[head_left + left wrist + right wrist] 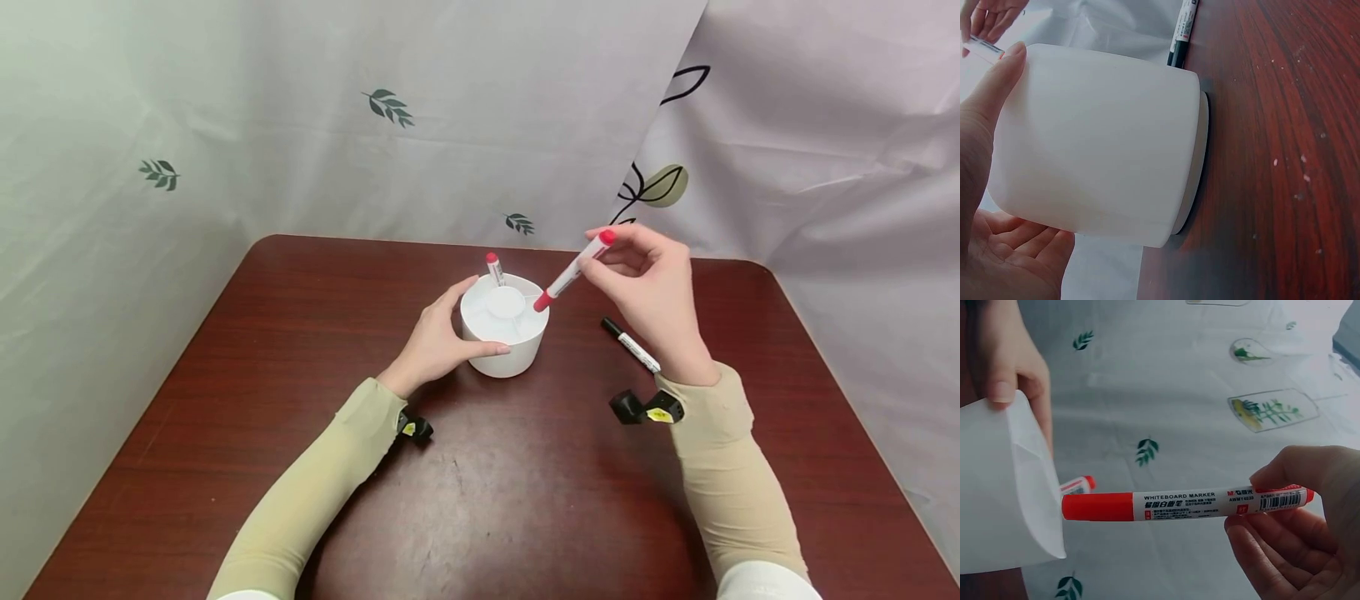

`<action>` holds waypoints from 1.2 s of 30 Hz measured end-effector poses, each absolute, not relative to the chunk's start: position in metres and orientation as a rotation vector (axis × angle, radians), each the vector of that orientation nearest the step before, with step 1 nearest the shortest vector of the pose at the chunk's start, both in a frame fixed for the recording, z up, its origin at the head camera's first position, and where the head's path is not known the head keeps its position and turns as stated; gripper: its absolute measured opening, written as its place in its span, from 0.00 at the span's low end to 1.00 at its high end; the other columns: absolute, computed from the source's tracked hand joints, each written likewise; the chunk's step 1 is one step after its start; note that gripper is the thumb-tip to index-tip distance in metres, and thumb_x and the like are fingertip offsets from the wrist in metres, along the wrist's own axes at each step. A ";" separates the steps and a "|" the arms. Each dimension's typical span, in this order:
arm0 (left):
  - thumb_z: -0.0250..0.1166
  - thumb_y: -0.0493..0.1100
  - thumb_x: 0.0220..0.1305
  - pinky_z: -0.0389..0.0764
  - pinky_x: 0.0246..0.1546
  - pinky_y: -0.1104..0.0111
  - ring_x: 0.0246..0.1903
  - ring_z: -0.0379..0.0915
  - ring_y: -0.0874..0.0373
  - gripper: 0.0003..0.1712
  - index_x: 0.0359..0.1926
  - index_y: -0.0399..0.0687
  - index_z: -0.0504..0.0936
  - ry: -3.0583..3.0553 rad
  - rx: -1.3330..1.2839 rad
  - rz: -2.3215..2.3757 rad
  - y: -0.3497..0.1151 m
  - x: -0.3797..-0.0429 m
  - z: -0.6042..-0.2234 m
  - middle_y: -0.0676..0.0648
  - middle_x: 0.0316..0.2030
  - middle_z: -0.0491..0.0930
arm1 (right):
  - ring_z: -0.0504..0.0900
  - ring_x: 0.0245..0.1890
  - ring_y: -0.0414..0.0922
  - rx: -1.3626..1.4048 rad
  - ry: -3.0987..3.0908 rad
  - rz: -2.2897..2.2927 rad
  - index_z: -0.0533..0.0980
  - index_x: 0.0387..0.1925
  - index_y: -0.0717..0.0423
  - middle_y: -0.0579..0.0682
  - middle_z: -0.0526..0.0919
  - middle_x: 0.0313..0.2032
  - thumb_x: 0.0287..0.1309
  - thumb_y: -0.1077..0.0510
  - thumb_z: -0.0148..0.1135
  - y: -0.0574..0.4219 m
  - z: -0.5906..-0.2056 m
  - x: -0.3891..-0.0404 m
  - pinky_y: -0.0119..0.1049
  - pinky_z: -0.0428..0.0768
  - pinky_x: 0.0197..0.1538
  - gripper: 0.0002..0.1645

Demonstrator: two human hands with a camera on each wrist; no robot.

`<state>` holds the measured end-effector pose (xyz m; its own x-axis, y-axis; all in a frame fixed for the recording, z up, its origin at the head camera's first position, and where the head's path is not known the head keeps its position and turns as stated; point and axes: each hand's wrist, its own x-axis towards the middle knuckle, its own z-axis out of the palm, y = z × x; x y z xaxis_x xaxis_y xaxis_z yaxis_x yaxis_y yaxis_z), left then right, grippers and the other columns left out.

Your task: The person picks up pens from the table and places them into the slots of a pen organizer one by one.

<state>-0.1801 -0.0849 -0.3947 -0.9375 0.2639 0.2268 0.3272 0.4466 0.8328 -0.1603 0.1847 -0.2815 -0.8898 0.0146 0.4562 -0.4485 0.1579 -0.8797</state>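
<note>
A white round pen holder with divided compartments stands on the table. My left hand grips it from the left, thumb across the near side and fingers round the far side. Between thumb and fingertips, my right hand pinches a red whiteboard marker by its rear end. The marker slants, its red cap at the right part of the holder's rim; from the head view I cannot tell how far inside the cap is. Another red marker leans in a rear compartment, its lower part hidden.
A black marker lies on the dark wooden table, right of the holder and partly beneath my right wrist. Behind the table hangs a pale cloth with leaf prints. Each wrist carries a small black camera.
</note>
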 end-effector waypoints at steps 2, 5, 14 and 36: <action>0.85 0.61 0.40 0.67 0.64 0.54 0.66 0.65 0.54 0.64 0.76 0.52 0.64 -2.617 -0.534 -1.527 -0.085 -0.180 -0.395 0.52 0.67 0.71 | 0.86 0.34 0.46 0.412 -2.143 1.746 0.85 0.41 0.60 0.51 0.88 0.41 0.54 0.67 0.74 0.182 -0.286 -0.162 0.33 0.84 0.41 0.12; 0.85 0.61 0.40 0.67 0.64 0.54 0.66 0.65 0.55 0.64 0.76 0.52 0.65 -2.618 -0.529 -1.525 -0.085 -0.180 -0.395 0.52 0.67 0.71 | 0.87 0.34 0.45 0.417 -2.215 1.703 0.85 0.42 0.60 0.51 0.88 0.40 0.55 0.65 0.75 0.178 -0.297 -0.167 0.33 0.84 0.42 0.12; 0.85 0.62 0.41 0.69 0.63 0.56 0.64 0.66 0.57 0.63 0.76 0.56 0.64 -2.620 -0.526 -1.544 -0.085 -0.181 -0.397 0.53 0.67 0.71 | 0.86 0.34 0.44 0.424 -2.407 1.555 0.85 0.45 0.60 0.53 0.87 0.37 0.55 0.63 0.74 0.173 -0.329 -0.176 0.32 0.84 0.41 0.15; 0.85 0.62 0.40 0.68 0.64 0.55 0.65 0.66 0.57 0.64 0.76 0.51 0.64 -2.622 -0.553 -1.515 -0.086 -0.182 -0.396 0.53 0.68 0.70 | 0.84 0.31 0.46 0.339 -2.552 1.435 0.83 0.43 0.58 0.51 0.86 0.31 0.53 0.58 0.78 0.168 -0.349 -0.186 0.31 0.82 0.38 0.16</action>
<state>-0.1817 -0.0863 -0.3962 -0.9335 0.2749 0.2303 0.3367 0.4514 0.8264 -0.1864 0.1685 -0.3491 -0.9551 -0.1032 0.2778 -0.2909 0.5044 -0.8130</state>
